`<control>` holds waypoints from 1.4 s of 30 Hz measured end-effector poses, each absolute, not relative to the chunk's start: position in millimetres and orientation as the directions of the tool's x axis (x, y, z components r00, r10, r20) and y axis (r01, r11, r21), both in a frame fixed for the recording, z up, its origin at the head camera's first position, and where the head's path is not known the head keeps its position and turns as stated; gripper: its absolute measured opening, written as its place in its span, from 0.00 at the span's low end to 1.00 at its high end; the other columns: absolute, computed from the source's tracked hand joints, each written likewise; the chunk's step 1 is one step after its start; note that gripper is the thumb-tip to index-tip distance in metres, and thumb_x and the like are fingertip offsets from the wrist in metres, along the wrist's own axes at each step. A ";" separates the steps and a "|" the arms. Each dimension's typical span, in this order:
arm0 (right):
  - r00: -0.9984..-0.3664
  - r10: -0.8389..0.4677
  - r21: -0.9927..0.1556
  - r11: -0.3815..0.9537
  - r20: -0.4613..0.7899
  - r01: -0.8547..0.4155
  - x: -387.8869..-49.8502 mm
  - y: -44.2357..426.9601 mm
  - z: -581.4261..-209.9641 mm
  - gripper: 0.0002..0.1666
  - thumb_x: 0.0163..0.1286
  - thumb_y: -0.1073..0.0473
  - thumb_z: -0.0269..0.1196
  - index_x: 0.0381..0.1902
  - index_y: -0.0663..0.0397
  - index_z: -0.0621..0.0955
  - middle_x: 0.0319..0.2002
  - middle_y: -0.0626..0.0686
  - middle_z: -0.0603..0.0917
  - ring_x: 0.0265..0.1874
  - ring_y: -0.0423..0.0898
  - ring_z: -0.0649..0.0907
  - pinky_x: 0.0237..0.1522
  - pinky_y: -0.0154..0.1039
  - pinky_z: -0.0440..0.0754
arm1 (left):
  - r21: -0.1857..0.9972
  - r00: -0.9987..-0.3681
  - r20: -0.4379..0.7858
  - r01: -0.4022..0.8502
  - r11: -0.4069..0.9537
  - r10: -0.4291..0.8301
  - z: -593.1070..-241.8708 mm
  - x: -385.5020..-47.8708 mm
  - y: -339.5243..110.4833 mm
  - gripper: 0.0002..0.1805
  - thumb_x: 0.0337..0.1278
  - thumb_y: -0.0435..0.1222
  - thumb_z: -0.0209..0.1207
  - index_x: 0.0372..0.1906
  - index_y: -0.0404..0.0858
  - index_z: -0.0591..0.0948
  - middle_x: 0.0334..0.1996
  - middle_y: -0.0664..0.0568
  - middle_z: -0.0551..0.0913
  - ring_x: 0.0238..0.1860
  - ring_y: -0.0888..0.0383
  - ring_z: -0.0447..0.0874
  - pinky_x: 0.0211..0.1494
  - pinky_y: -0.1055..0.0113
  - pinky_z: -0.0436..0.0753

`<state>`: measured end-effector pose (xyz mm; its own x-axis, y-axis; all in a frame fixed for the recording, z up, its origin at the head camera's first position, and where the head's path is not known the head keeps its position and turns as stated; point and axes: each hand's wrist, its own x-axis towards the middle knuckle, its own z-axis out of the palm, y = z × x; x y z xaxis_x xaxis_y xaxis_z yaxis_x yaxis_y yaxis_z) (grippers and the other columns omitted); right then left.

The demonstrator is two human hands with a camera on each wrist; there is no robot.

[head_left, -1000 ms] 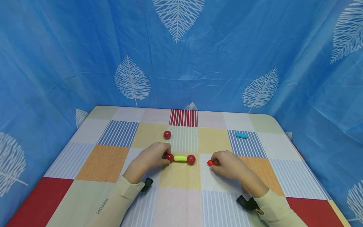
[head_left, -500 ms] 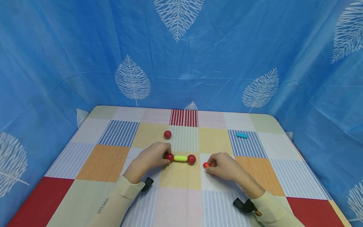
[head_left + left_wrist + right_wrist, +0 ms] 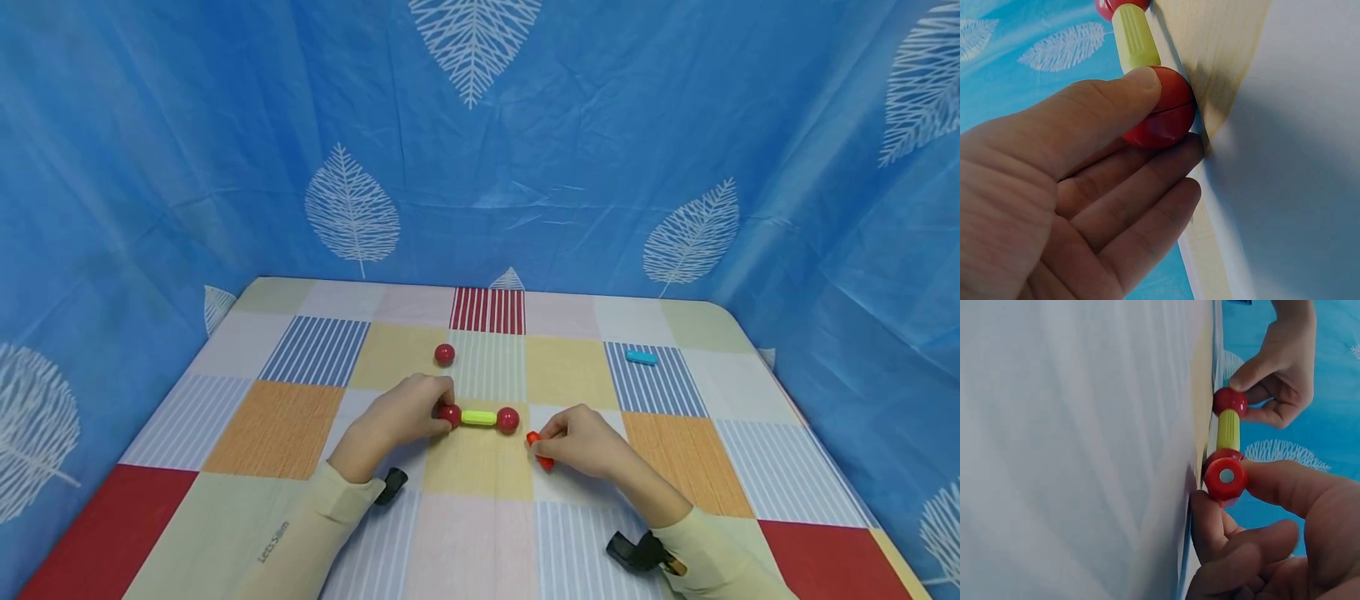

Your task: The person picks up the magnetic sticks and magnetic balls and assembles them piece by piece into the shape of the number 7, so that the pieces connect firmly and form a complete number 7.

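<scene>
A yellow-green stick [image 3: 478, 418] lies on the table with a red ball at each end. My left hand [image 3: 405, 421] pinches the left ball [image 3: 1169, 112] between thumb and fingers; the right ball [image 3: 507, 420] is untouched. My right hand [image 3: 588, 442] pinches a short red stick [image 3: 546, 462] just right of that ball, a small gap between them. In the right wrist view the red stick's round end [image 3: 1226, 479] shows a pale disc at its centre, and thumb and finger hold it from both sides.
Another red ball [image 3: 445, 355] sits behind the joined pieces. A blue stick [image 3: 641, 357] lies at the back right. The patchwork cloth [image 3: 480, 533] covers the table, and a blue curtain [image 3: 480, 183] hangs behind it.
My right hand has moved left, nearer the right ball, with the red stick, which has turned so that its length points more toward the front edge. My left hand keeps its grip in place.
</scene>
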<state>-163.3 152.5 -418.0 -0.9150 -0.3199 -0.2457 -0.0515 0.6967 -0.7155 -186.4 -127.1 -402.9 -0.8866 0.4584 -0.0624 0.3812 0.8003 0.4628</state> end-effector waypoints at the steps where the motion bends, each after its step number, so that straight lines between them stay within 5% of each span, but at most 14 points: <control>1: -0.913 -0.313 -0.729 0.684 -0.262 -0.025 -163.1 151.5 -418.5 0.05 0.58 0.56 0.70 0.26 0.49 0.85 0.19 0.45 0.80 0.18 0.42 0.71 0.21 0.37 0.66 | 0.463 -0.886 -0.063 0.382 0.800 0.459 -402.7 -186.4 -127.2 0.12 0.48 0.33 0.73 0.33 0.42 0.79 0.27 0.58 0.78 0.28 0.61 0.72 0.35 0.67 0.75; 7: -0.876 -0.339 -0.830 0.546 -0.343 0.114 -161.5 144.9 -423.3 0.07 0.59 0.58 0.69 0.26 0.56 0.86 0.15 0.48 0.74 0.10 0.40 0.63 0.14 0.33 0.60 | 0.458 -0.886 -0.068 0.380 0.803 0.459 -401.9 -186.8 -127.6 0.12 0.48 0.34 0.73 0.34 0.41 0.79 0.27 0.57 0.78 0.29 0.60 0.72 0.35 0.67 0.75; 19: -0.815 -0.395 -0.892 0.339 -0.423 0.298 -159.3 133.3 -427.4 0.10 0.61 0.60 0.67 0.31 0.64 0.84 0.20 0.50 0.80 0.09 0.36 0.68 0.14 0.31 0.68 | 0.461 -0.885 -0.081 0.374 0.805 0.458 -399.8 -188.6 -126.5 0.12 0.49 0.33 0.72 0.34 0.42 0.79 0.26 0.57 0.77 0.29 0.60 0.72 0.35 0.66 0.75; 34: -0.701 -0.454 -0.810 0.083 -0.549 0.580 -157.0 115.3 -434.4 0.07 0.65 0.64 0.63 0.32 0.64 0.83 0.18 0.48 0.81 0.14 0.35 0.75 0.21 0.29 0.77 | 0.449 -0.884 -0.083 0.379 0.809 0.460 -400.4 -187.4 -127.2 0.12 0.48 0.34 0.73 0.34 0.42 0.79 0.26 0.57 0.77 0.29 0.60 0.73 0.34 0.67 0.75; 42: -0.732 -0.388 -0.791 -0.013 -0.560 0.612 -159.2 113.6 -434.0 0.06 0.66 0.66 0.62 0.32 0.66 0.81 0.17 0.48 0.81 0.17 0.36 0.79 0.27 0.32 0.81 | 0.443 -0.886 -0.094 0.371 0.816 0.454 -399.5 -186.4 -126.0 0.12 0.49 0.34 0.73 0.34 0.42 0.79 0.26 0.58 0.77 0.29 0.60 0.73 0.35 0.67 0.75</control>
